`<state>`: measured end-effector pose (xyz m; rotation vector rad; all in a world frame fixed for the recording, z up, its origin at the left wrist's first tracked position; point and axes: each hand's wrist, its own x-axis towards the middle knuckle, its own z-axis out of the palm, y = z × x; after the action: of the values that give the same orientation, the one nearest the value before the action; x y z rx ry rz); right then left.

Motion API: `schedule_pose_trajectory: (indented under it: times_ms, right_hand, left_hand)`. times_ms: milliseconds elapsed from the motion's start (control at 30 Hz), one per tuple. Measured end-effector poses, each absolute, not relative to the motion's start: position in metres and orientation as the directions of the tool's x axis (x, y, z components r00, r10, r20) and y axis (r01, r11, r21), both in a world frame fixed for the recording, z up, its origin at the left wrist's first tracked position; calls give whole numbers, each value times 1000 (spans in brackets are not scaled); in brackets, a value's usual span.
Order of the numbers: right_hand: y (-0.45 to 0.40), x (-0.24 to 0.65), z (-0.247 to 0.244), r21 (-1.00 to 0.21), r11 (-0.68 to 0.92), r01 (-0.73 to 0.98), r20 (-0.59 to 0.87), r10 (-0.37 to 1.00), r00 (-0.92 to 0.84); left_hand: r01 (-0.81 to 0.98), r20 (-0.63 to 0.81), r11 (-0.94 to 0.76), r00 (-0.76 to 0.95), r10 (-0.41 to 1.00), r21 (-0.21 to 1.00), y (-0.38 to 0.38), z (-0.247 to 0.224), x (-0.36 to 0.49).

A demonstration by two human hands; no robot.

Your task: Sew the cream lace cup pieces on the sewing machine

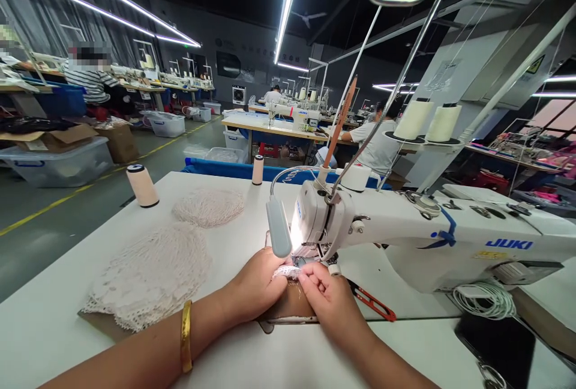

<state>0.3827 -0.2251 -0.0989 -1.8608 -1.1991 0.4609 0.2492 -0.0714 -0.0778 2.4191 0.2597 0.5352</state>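
A small piece of white lace is pinched between my two hands, close in front of the needle area of the white sewing machine. My left hand grips its left end, thumb toward me. On the right end, my right hand closes with thumb and forefinger, the other fingers curled. The grey lamp head lights the spot from just above and hides part of the needle area. Left of my hands lie two piles of pale lace pieces, a nearer lace pile and a farther lace pile.
Peach thread cones stand at the table's far side: a large cone and a smaller cone. Right of my hand lies a red-handled tool. A black flat object and coiled cord rest at right. Co-workers sit farther off.
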Motion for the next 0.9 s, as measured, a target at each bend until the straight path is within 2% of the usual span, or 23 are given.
schedule_pose_trajectory:
  times_ms: [167,333,467,567,667,900]
  right_hand:
    - [-225,384,-102,-790,-155,594,163,879,447]
    - [-231,386,-105,-708,-79,701,251,901,355]
    - [-242,388,-108,-499,85,863,392,910,137]
    - [-248,388,-109,-357,178,917,482,876,18]
    - [-249,389,-109,-335,185,924,500,866,8]
    - [-245,392,-111,-328,106,939,477,877,68]
  left_hand:
    - [-8,329,-782,909,254,624,-70,-82,251]
    - [-63,343,-810,923,175,584,-70,-82,240]
    - [-173,432,-888,901,32,426,-77,-87,224]
    - [-210,471,-922,881,-34,325,-83,-90,217]
    - [-221,494,-936,868,-59,276,-85,-90,217]
    - [-198,490,-949,870,-54,246,-78,-96,226]
